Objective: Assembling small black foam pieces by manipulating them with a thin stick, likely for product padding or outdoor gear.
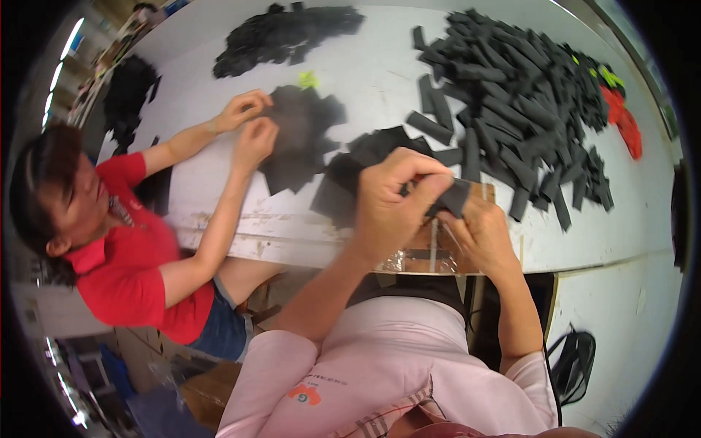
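left hand (398, 201), thumb and index pinched, holds one dark fabric piece (456, 196); right hand (482, 232), fingers curled, holds its other side. it is above the white table (631, 197), near one heap of uncountable rolled pieces (511, 98).

The cloth piece (455, 197) is dark grey, the tabletop (642, 212) white.

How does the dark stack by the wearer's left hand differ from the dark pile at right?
Shape: the dark stack by the left hand is made of flat, overlapping pieces; the dark pile at right is narrow, tube-like strips.
Size: the pile covers far more area than the stack.
Order: the stack's pieces are layered together; the pile's strips lie jumbled at many angles.
Shared: both are dark grey to black, on the white table.
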Available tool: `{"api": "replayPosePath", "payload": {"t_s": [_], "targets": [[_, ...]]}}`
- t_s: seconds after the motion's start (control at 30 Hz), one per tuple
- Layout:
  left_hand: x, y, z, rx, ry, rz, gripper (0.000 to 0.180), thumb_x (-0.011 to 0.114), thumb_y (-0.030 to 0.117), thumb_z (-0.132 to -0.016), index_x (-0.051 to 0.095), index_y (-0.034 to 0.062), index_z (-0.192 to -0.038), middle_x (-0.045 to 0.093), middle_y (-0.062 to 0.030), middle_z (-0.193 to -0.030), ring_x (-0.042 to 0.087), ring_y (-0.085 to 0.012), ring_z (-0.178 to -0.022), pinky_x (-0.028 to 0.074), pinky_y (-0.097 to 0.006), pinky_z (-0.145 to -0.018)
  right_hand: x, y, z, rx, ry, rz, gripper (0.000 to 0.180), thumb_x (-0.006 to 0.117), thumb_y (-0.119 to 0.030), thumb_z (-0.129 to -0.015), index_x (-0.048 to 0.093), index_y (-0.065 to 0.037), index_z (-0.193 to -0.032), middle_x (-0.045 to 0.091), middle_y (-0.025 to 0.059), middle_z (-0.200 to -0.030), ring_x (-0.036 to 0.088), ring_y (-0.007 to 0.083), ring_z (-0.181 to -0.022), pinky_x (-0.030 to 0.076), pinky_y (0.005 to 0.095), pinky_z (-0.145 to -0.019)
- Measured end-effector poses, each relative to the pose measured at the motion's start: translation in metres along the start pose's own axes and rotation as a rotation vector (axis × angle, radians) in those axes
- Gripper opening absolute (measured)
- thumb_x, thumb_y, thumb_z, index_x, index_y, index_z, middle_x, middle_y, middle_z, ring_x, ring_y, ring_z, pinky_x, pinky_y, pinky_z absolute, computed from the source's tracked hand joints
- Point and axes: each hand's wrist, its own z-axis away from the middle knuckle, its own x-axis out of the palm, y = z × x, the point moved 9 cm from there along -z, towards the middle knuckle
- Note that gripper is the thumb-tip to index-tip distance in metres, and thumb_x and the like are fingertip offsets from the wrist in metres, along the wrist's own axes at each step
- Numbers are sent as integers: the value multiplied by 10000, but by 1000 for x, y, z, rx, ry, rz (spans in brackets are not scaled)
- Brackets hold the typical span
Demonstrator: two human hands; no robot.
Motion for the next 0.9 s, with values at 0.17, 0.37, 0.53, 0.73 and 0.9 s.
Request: {"api": "replayPosePath", "payload": {"t_s": [0.17,0.37,0.53,0.73,0.9], "targets": [[-2,12,1,122,-7,-113,41,601,24,-736,582,-9,-751,558,-50,-702,510,-93,-636,408,-209,-566,9,-1,1,-31,41,-199,155,558,-164,-790,575,-10,-800,530,161,-651,508,334,-576,399,365,-525],[3,-1,11,56,-42,-79,82,577,71,-785,575,-11,-783,562,-33,-691,491,-65,-617,401,-206,-561,17,10,9,-9,141,-227,146,523,-147,-820,574,-13,-797,551,136,-658,531,299,-584,408,350,-528],[-14,-22,27,-84,-9,-111,102,552,86,-810,561,-15,-800,585,-36,-703,525,-58,-637,418,-193,-584,1,-10,1,-101,78,-20,86,556,-90,-779,577,-7,-788,554,141,-677,533,306,-584,407,351,-525],[-80,-78,60,-276,180,-168,92,550,62,-772,564,-19,-731,589,-55,-622,546,-67,-581,419,-199,-520,-59,-26,-6,-233,399,-271,238,508,-176,-846,523,10,-698,515,41,-596,447,112,-502,354,230,-485],[-153,-110,97,-402,344,-366,85,529,46,-790,575,-26,-789,602,-67,-697,554,-79,-651,438,-201,-586,-64,17,-23,78,385,-588,356,453,-283,-877,499,-21,-640,480,26,-563,416,74,-479,313,195,-454]]}}
